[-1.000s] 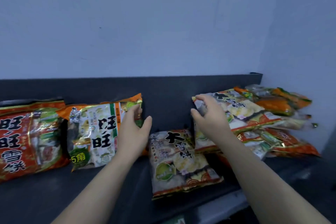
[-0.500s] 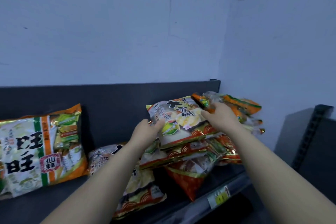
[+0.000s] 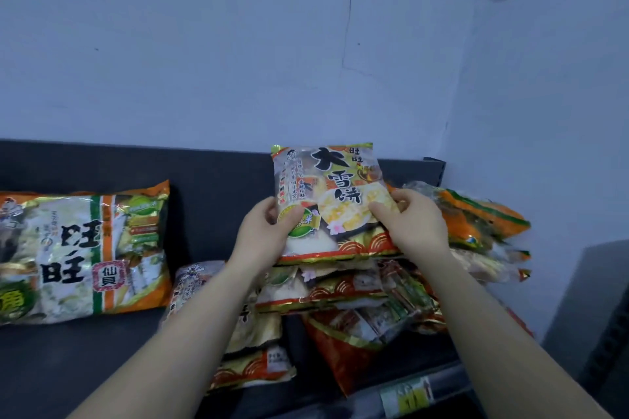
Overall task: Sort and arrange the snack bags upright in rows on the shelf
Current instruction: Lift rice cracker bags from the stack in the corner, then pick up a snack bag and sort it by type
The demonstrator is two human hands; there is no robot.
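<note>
A pale rice-cracker snack bag with black characters and a red wave band is raised upright above the pile. My left hand grips its left edge and my right hand grips its right side, thumbs on the front. Beneath it lies a messy pile of similar bags, and orange bags lie stacked against the right wall. A large orange-and-white bag leans upright against the shelf's back panel at the left. Another pale bag lies flat, partly hidden by my left forearm.
The dark shelf has a low back panel under a pale wall. A side wall closes the shelf at the right. A price label sits on the shelf's front edge. A dark upright stands at the far right.
Both hands have lifted the top pale bag off the pile and tipped it from slanted to upright. My left hand has come off the orange-and-white bag.
</note>
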